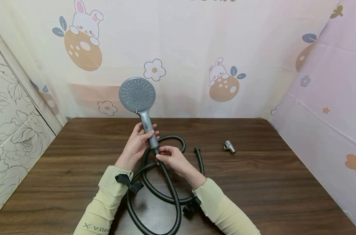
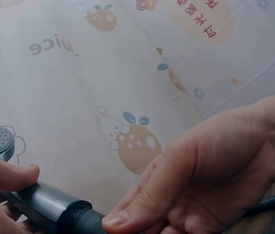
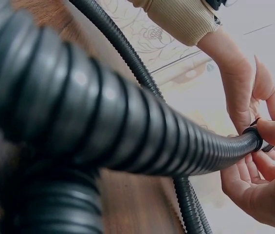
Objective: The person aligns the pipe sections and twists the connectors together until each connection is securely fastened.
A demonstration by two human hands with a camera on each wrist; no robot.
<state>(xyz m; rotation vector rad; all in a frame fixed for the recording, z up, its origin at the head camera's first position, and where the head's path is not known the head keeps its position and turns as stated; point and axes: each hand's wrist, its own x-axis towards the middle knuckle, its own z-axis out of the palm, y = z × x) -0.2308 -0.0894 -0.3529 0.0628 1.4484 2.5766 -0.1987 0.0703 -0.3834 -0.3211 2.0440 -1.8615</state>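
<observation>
A grey shower head [image 1: 137, 94] is held up above the table, its nozzle face toward the head camera. My left hand [image 1: 136, 143] grips its handle [image 1: 148, 129], thumb across the front. Just below, my right hand [image 1: 173, 160] pinches the black connector at the hose's upper end, where it meets the handle. In the left wrist view the handle's lower end [image 2: 54, 207] and the right thumb [image 2: 115, 219] sit close together. The ribbed black hose [image 3: 127, 122] runs down from the fingers and loops over the table.
The hose's other end [image 1: 197, 150] lies on the brown wooden table [image 1: 254, 182], right of the hands. A small chrome angled fitting [image 1: 229, 147] rests farther right. Behind the table hangs a patterned curtain [image 1: 184, 49]. Both wrists carry black camera mounts [image 1: 135, 186].
</observation>
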